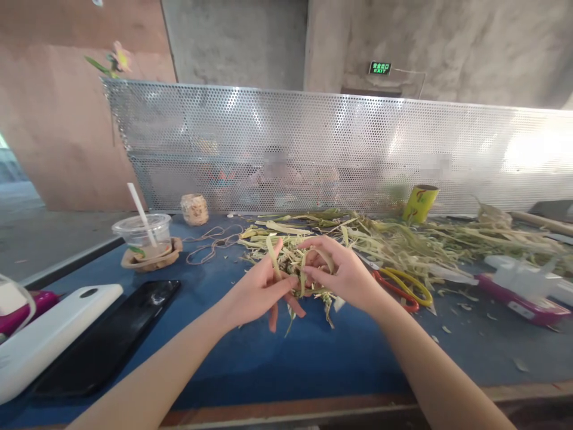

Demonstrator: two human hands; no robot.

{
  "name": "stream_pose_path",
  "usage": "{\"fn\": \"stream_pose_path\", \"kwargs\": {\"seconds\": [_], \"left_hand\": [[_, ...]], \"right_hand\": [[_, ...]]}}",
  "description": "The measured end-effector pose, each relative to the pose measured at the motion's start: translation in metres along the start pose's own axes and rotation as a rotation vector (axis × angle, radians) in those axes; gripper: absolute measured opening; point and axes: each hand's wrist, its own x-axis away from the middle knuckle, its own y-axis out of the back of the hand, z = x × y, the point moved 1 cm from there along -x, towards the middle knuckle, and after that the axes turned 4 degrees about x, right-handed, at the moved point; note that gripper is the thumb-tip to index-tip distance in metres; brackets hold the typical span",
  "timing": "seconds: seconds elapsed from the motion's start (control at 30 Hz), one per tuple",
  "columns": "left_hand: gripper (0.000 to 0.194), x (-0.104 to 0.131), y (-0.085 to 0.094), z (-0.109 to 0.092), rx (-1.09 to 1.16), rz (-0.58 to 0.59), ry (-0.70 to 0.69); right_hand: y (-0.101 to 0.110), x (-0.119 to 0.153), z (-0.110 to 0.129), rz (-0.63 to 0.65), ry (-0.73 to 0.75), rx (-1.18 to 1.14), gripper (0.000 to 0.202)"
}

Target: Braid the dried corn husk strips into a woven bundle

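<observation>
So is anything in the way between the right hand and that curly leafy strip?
Nothing I can see. The right hand has the curled strip at its fingers. The left hand is right beside it, and the black phone lies well off to the left, so neither blocks it.

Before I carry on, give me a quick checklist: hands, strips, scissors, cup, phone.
1. Right hand pinching a curled strip: ok.
2. Left hand at the bundle: ok, though its grip is unclear.
3. Strip ends all visible: not ok, fingers hide part of the work.
4. Scissors not touching the right arm: cannot tell.
5. Cup upright: ok.
6. Black phone apart from the strips: ok.
</observation>
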Motion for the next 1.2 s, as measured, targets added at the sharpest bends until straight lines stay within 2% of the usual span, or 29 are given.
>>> {"fn": "stream_pose_path", "kwargs": {"seconds": [0.2, 0.43, 0.5, 0.57, 0.67, 0.73, 0.87, 1.03, 1.2], "left_hand": [[0.112, 0.000, 0.001, -0.001, 0.049, -0.033, -0.058], [0.116, 0.000, 0.008, -0.003, -0.004, -0.141, -0.027], [0.118, -0.001, 0.009, -0.002, -0.009, -0.150, -0.013], [0.120, -0.003, 0.010, 0.001, -0.006, -0.169, -0.007], [0.122, -0.005, 0.012, 0.004, 0.012, -0.187, -0.008], [0.124, -0.006, 0.012, 0.006, 0.023, -0.188, -0.006], [0.121, -0.006, 0.012, 0.003, 0.084, -0.157, -0.009], [0.102, -0.002, 0.010, -0.005, 0.187, -0.135, 0.017], [0.106, -0.001, 0.009, -0.006, 0.132, -0.151, -0.003]], "right_hand": [[0.001, -0.002, 0.000, 0.017, -0.164, -0.018, 0.035], [0.026, 0.005, 0.006, 0.243, -0.366, 0.060, 0.057], [0.033, 0.008, 0.006, 0.257, -0.394, 0.087, 0.058], [0.036, 0.009, 0.004, 0.182, -0.373, 0.133, 0.054], [0.037, 0.007, 0.001, -0.007, -0.240, 0.233, 0.047], [0.033, 0.005, 0.000, -0.071, -0.164, 0.274, 0.042], [0.026, 0.001, 0.004, -0.046, -0.116, 0.362, 0.019], [0.025, -0.001, 0.005, 0.001, -0.088, 0.423, 0.031], [0.023, -0.001, 0.000, 0.009, -0.015, 0.526, 0.029]]}}
